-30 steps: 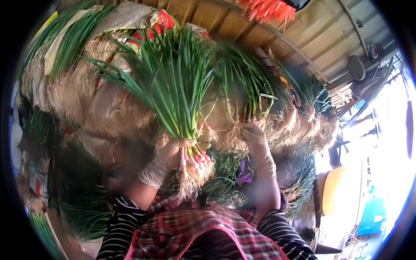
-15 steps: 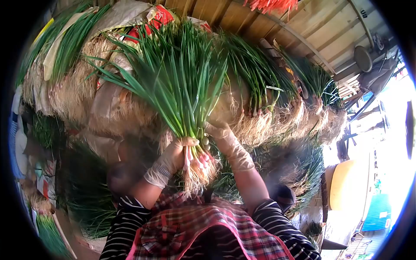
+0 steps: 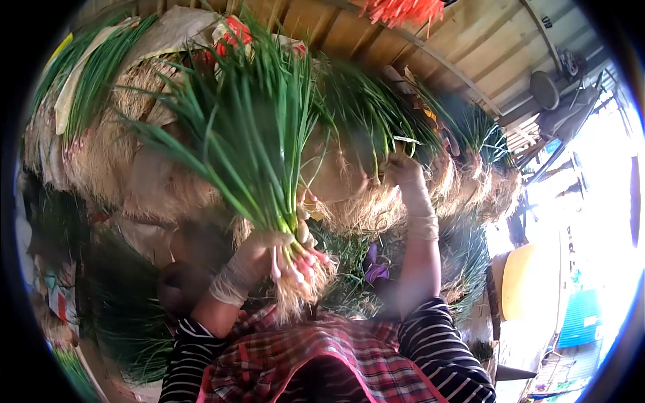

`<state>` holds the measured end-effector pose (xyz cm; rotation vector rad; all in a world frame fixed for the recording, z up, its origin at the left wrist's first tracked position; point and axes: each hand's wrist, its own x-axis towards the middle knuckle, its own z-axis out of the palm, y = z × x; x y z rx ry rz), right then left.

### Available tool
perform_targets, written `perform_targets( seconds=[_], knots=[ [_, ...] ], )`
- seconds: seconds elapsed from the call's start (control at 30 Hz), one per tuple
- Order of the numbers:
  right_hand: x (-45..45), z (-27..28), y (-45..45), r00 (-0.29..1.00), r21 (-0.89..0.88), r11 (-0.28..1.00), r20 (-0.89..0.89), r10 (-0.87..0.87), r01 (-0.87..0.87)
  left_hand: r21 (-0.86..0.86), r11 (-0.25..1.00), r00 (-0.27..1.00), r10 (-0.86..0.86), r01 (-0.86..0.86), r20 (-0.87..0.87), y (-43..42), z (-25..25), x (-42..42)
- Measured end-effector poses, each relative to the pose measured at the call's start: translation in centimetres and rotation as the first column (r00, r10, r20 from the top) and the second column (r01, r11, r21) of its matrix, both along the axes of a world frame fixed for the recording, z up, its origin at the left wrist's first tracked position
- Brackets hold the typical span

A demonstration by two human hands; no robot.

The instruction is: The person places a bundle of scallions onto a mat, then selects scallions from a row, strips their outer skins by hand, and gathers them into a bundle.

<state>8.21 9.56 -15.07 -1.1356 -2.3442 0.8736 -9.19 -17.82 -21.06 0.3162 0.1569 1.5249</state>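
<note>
My left hand (image 3: 263,250), in a pale glove, is wrapped round a bunch of spring onions (image 3: 259,141) just above the pinkish bulbs. Long green leaves fan upward from it, and pale roots hang below the fist. My right hand (image 3: 406,171), gloved too, is raised at the heap of spring onions (image 3: 353,101) on the far side. Its fingers are curled against the stalks and roots there. What sits between those fingers is too small and blurred to make out.
More bundles with long dry roots (image 3: 101,164) lie along the far left. Greens (image 3: 127,302) lie low on the left. A purple item (image 3: 376,265) shows between my arms. Red strands (image 3: 403,10) hang overhead, and a yellow container (image 3: 521,282) stands at the right.
My right hand has left the bunch and moved up and right to the far heap. My left hand keeps its hold, with the bunch slightly lower and further left.
</note>
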Motion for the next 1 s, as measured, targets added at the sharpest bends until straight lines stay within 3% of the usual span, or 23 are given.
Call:
perform_targets(
  seconds=[0.03, 0.07, 0.1, 0.13, 0.2, 0.23, 0.33, 0.4, 0.47, 0.5, 0.53, 0.57, 0.63, 0.67, 0.7, 0.73, 0.8, 0.87, 0.9, 0.93, 1.0],
  knots=[
    [-0.3, 0.7, -0.3, 0.991, -0.269, 0.959, -0.073, -0.116, 0.093, -0.032, 0.999, 0.999, -0.027, 0.026, -0.027, 0.3, -1.1, -0.4],
    [1.0, -1.1, 0.5, 1.000, -0.062, 0.998, 0.008, 0.018, -0.018, -0.090, 0.993, 0.996, -0.073, 0.077, 0.045, 0.3, -0.5, -0.7],
    [1.3, -2.0, 1.1, 0.984, 0.149, 0.976, 0.110, 0.140, -0.156, -0.089, 0.996, 0.998, -0.011, 0.016, 0.055, 0.8, -1.8, -0.5],
    [1.5, -2.8, 1.6, 0.974, 0.132, 0.990, 0.226, 0.025, -0.056, -0.083, 0.995, 0.996, 0.059, -0.054, 0.067, 1.4, -3.0, -0.3],
    [-0.5, -0.8, -1.1, 0.863, 0.115, 0.986, 0.479, -0.164, 0.124, -0.051, 0.998, 0.998, 0.027, -0.023, 0.062, 1.4, -2.0, -0.4],
    [-0.7, -1.9, -1.3, 0.820, 0.199, 0.976, 0.543, -0.181, 0.084, -0.041, 0.999, 0.999, -0.005, 0.007, 0.052, 1.2, -1.5, -0.4],
    [0.7, -5.6, 1.6, 0.913, 0.060, 0.986, 0.373, -0.167, 0.155, -0.043, 0.999, 0.997, 0.009, -0.005, 0.080, 1.3, -0.7, -0.4],
    [0.0, -1.8, -0.7, 0.991, -0.390, 0.914, -0.032, -0.132, 0.109, -0.043, 0.999, 0.994, 0.025, -0.021, 0.109, 1.6, -0.9, -0.4],
    [0.6, -1.7, -0.8, 0.967, -0.007, 0.983, -0.182, 0.179, -0.183, -0.046, 0.998, 0.994, 0.037, -0.032, 0.107, 1.6, -1.4, -0.2],
    [0.6, -1.9, -1.8, 0.930, 0.422, 0.840, 0.025, 0.366, -0.342, -0.044, 0.999, 0.998, 0.014, -0.011, 0.064, 1.6, -1.2, -0.3],
    [0.6, -2.1, -2.9, 0.968, 0.024, 0.969, 0.055, 0.246, -0.248, -0.023, 0.999, 0.997, -0.029, 0.030, 0.075, 2.0, -1.9, -0.2],
    [-0.7, -0.3, -5.8, 0.983, -0.313, 0.949, 0.161, 0.082, -0.028, -0.046, 0.997, 0.996, -0.057, 0.060, 0.074, 2.2, -2.0, -0.2],
    [-1.1, -5.0, -8.2, 0.972, -0.389, 0.893, -0.154, 0.177, -0.225, -0.108, 0.986, 0.985, -0.109, 0.124, 0.133, 2.2, -3.1, -0.5],
    [-1.2, -5.9, -10.1, 0.944, -0.356, 0.879, -0.203, 0.259, -0.318, -0.207, 0.978, 1.000, -0.026, 0.028, 0.009, 1.9, -2.5, -0.2],
    [-1.6, -6.3, -12.1, 0.907, -0.321, 0.855, -0.252, 0.338, -0.408, -0.233, 0.970, 0.997, -0.065, 0.072, 0.036, 2.0, -2.9, -0.2],
    [-1.6, -5.9, -13.8, 0.872, -0.236, 0.841, -0.177, 0.456, -0.488, -0.256, 0.959, 0.992, -0.109, 0.122, 0.066, 2.1, -3.2, -0.3],
    [-1.0, -5.8, -13.6, 0.791, -0.453, 0.649, -0.331, 0.514, -0.611, -0.095, 0.990, 0.993, -0.093, 0.099, 0.072, 2.3, -4.1, -0.1],
    [0.9, -6.3, -10.4, 0.764, -0.298, 0.723, -0.038, 0.644, -0.624, -0.057, 0.998, 0.999, -0.001, 0.003, 0.034, 2.0, -2.7, 0.4],
    [2.5, -6.9, -8.0, 0.776, -0.160, 0.790, 0.153, 0.612, -0.592, -0.066, 0.998, 0.998, -0.015, 0.018, 0.055, 1.6, -2.3, -0.1],
    [4.0, -7.5, -5.6, 0.860, -0.026, 0.893, 0.256, 0.441, -0.450, 0.007, 0.998, 0.997, -0.068, 0.068, 0.029, 1.8, -1.6, -0.8],
    [5.1, -6.3, -3.1, 0.990, 0.049, 0.996, 0.118, -0.081, 0.076, -0.091, 0.995, 0.998, 0.043, -0.039, 0.041, 1.4, -2.3, -0.7]
  ],
)
